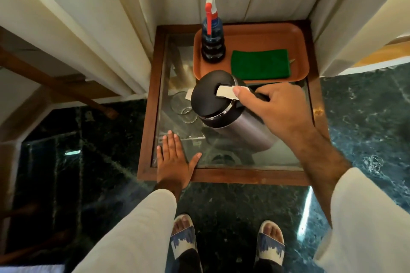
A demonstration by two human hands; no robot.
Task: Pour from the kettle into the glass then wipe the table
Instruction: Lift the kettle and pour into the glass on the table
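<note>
A steel kettle (235,126) with a black lid is tilted to the left above the glass-topped table (221,176). My right hand (279,106) is shut on its handle, thumb on the white lid lever. The spout points at a clear glass (183,104) standing just left of the kettle. Whether liquid is flowing I cannot tell. My left hand (174,159) lies flat and open on the table's front left corner. A folded green cloth (260,64) rests on the orange tray (297,35) at the back.
A blue spray bottle (212,37) with a red and white trigger stands on the tray's left end. Cream curtains (111,17) hang behind and to both sides of the table. The floor is dark green marble, with my sandalled feet below.
</note>
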